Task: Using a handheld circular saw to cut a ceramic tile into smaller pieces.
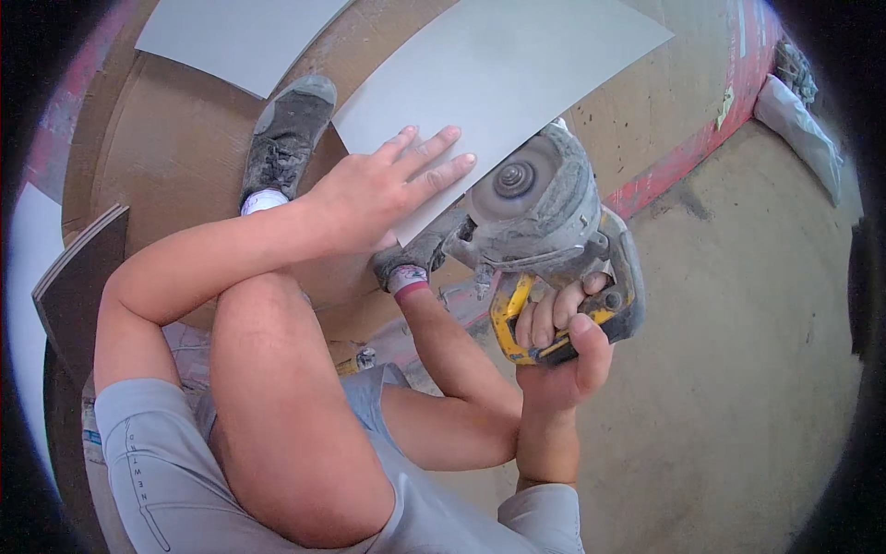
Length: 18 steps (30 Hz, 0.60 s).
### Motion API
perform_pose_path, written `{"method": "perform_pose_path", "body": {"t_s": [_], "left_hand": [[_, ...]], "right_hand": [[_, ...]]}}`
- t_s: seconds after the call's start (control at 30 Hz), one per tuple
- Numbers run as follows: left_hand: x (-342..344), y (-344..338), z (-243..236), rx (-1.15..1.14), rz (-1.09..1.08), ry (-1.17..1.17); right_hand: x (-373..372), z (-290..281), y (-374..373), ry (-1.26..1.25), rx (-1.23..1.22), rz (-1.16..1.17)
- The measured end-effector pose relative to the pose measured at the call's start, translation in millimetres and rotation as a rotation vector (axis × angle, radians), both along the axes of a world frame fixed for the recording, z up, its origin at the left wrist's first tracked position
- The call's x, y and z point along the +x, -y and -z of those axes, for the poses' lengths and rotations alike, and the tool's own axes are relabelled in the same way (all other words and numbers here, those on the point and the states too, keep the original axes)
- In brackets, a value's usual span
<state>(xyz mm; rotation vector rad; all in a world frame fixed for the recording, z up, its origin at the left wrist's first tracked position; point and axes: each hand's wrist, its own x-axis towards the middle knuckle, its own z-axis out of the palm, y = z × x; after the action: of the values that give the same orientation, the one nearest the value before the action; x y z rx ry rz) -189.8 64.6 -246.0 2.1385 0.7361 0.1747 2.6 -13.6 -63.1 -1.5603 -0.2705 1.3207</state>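
Clearly, the grey tile (pixel 498 65) lies flat on cardboard sheeting (pixel 175 138), pinned by a spread, open left hand (pixel 383 189) so it cannot shift; the right hand (pixel 568 337) is clenched on the dusty cutter (pixel 544 217), whose blade meets the tile's near edge.

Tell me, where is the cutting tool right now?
In the head view, the dusty yellow-handled cutting tool sits right of centre, held by the right hand, its blade at the near edge of the grey tile beside the left hand.
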Motion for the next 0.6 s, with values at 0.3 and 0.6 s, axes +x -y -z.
{"method": "perform_pose_path", "body": {"t_s": [0.3, 0.6], "left_hand": [[3, -10, -3, 0.0, 0.018, -0.021], [0, -16, -2, -0.021, -0.001, -0.019]], "right_hand": [[-1, -6, -9, -0.001, -0.034, 0.017], [-4, -1, -16, 0.023, -0.043, 0.021]]}}
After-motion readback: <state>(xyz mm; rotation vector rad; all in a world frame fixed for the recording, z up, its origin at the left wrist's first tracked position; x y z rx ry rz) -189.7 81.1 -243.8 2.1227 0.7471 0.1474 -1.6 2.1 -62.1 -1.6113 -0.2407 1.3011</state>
